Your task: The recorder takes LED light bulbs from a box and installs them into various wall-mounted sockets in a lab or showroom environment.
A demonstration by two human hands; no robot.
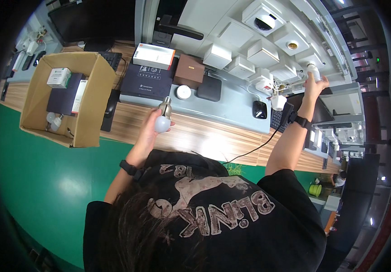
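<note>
My left hand [148, 129] is closed around a light bulb with a white globe [162, 124]. A silvery metal body with a screw base [166, 105] points away above the globe; whether it is one bulb or two I cannot tell. My right arm stretches far to the right, up to a white panel. There my right hand [315, 86] has its fingers around a small white bulb-like piece [313, 70] at a square white fixture [308, 55]. How it joins the fixture is hidden.
An open cardboard box [93, 102] at the left holds small boxes and bulbs. Dark flat boxes [148, 81], a brown box [189, 71] and a round white device [183, 92] stand on the desk. A black mouse [259, 109] and white plug [278, 102] lie right, near a black cable [259, 147].
</note>
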